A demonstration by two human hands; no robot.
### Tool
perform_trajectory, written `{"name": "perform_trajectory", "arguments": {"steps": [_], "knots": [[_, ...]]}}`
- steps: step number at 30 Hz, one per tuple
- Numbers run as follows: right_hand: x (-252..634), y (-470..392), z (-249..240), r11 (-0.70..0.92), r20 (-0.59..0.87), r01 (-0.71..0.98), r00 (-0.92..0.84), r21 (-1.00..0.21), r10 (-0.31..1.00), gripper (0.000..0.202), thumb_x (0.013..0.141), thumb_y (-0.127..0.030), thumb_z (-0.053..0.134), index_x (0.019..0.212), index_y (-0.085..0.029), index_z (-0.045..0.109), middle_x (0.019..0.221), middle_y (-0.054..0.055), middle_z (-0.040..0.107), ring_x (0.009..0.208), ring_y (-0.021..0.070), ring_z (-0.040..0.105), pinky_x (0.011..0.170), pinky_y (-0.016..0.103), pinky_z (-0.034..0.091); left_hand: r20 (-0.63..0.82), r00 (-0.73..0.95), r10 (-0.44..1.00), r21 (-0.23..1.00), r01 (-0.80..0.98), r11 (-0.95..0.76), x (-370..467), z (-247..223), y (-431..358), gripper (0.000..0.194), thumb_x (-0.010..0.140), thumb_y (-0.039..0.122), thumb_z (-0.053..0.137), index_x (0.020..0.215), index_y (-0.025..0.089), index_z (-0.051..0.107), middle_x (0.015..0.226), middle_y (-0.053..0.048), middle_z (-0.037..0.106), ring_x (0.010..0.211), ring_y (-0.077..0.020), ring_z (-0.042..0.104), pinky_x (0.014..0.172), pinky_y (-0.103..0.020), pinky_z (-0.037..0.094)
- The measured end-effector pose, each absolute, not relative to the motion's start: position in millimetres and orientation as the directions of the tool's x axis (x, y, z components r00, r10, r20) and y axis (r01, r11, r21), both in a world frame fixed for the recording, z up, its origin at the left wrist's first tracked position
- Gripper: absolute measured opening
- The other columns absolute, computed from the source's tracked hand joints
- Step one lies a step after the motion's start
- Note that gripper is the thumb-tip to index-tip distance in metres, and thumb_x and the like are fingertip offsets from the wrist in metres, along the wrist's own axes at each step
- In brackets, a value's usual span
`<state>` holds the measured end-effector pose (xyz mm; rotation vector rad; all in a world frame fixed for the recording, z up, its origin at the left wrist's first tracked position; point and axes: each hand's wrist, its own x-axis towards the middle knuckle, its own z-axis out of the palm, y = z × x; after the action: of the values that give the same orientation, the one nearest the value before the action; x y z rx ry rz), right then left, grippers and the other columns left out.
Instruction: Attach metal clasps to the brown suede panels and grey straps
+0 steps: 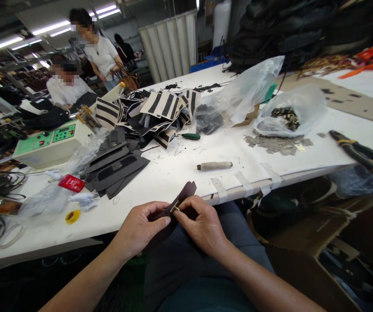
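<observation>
A dark leather piece (187, 191) is held over my lap, just off the table's front edge. My left hand (142, 225) grips its left end between thumb and fingers. At its middle, my right hand (202, 223) pinches a small brass-coloured metal fitting (175, 209) against the leather. Beyond my hands, a tool with a wrapped handle (215, 165) lies on the white table (170, 173). To the left is a pile of dark flat pieces (118, 169).
Striped pieces (163, 105) are heaped behind a green-handled tool (191, 136). Plastic bags (306, 108) and pliers (358, 149) lie right. A red bottle (71, 183), yellow tape roll (72, 216) and control box (53, 143) are left. Two people in white shirts are at the back left.
</observation>
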<state>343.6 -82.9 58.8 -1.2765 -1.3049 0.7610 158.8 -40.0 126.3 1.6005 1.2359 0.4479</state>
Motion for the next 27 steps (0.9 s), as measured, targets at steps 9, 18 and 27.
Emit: {"name": "perform_trajectory", "arguments": {"steps": [9,18,27], "knots": [[350.5,-84.6,64.3,0.156,0.178,0.405,0.017,-0.901,0.984,0.017,0.094,-0.025,0.068,0.079,-0.017,0.068,0.072,0.0,0.069,0.064,0.0124,0.06,0.06,0.024,0.038,-0.176,0.39,0.904,0.79,0.604,-0.107,158.0,124.8,-47.5,0.032,0.09,0.032,0.068,0.12,0.024,0.079,0.117,-0.002,0.081,0.106,-0.0251,0.076,0.105,-0.04,0.056],[347.5,-81.6,55.7,0.364,0.338,0.767,-0.203,-0.528,0.919,0.035,0.11,-0.033,0.045,0.088,-0.017,0.067,0.076,0.002,0.069,0.065,0.0139,0.06,0.061,0.032,0.027,-0.207,0.469,0.859,0.844,0.529,-0.085,151.7,115.8,-48.2,0.04,0.098,0.037,0.064,0.135,0.026,0.071,0.128,-0.003,0.077,0.119,-0.0275,0.072,0.115,-0.049,0.05],[344.4,-81.9,54.4,0.327,0.348,0.667,-0.107,-0.67,0.931,0.038,0.109,-0.033,0.045,0.076,-0.019,0.057,0.071,0.0,0.062,0.063,0.012,0.055,0.063,0.029,0.03,-0.211,0.382,0.9,0.868,0.496,-0.007,155.3,105.5,-56.6,0.045,0.097,0.041,0.066,0.138,0.022,0.068,0.139,-0.006,0.071,0.131,-0.0278,0.066,0.123,-0.051,0.04]]}}
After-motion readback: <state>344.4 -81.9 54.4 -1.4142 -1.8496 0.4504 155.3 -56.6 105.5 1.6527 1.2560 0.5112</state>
